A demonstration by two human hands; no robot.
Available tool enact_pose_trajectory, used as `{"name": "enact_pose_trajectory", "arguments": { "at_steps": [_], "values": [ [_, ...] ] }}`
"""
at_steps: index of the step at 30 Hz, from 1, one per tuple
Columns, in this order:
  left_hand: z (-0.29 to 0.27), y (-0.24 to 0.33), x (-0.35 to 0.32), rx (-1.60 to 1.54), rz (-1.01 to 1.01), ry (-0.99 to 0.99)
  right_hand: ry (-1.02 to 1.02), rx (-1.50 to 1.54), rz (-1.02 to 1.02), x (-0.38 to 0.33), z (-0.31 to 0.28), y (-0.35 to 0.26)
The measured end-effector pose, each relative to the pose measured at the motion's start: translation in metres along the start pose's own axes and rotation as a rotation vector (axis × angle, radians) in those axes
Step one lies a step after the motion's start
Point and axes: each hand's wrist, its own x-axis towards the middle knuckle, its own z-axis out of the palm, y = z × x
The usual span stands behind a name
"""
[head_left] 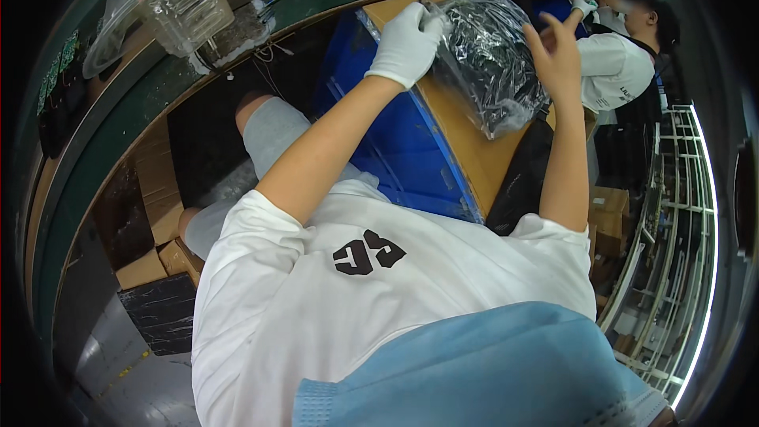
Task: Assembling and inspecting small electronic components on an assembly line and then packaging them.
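A clear plastic bag (492,51) with dark contents, too crinkled and shiny to make out, hangs in front of me above a sheet of brown cardboard. My left hand (408,46), in a white glove, pinches the bag's upper left edge. Bare and raised at the bag's right side is my right hand (556,59), its fingers spread apart. Whether its fingertips touch the plastic I cannot tell. Under the bag, the brown cardboard (455,115) lies over a large blue crate (403,150). A black bag or cloth (522,174) rests at the cardboard's right side.
A green-topped workbench (103,154) curves along the left and far side. On it lie a bag of clear plastic trays (186,8) and green circuit boards (59,71). Another person (621,63) works at the far right. Cardboard boxes (609,217) and a rack (672,190) stand right.
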Motion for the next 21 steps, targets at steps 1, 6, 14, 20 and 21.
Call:
{"name": "enact_pose_trajectory", "arguments": {
  "at_steps": [1,6,14,20,21],
  "values": [
    [0.0,0.0,-0.004,0.002,0.0,0.001,0.0,0.002,0.0,0.007,0.008,0.008],
    [0.007,-0.011,-0.024,-0.097,0.162,0.119,-0.286,0.316,0.288,0.028,0.052,0.032],
    [0.021,-0.025,0.011,0.046,0.185,-0.052,0.024,0.067,-0.031,0.017,0.042,0.008],
    [0.037,-0.037,0.051,0.116,0.179,0.041,0.219,-0.129,-0.255,0.035,0.036,0.013],
    [0.037,-0.036,0.05,0.114,0.177,0.033,0.215,-0.135,-0.248,0.036,0.038,0.017]
  ]
}}
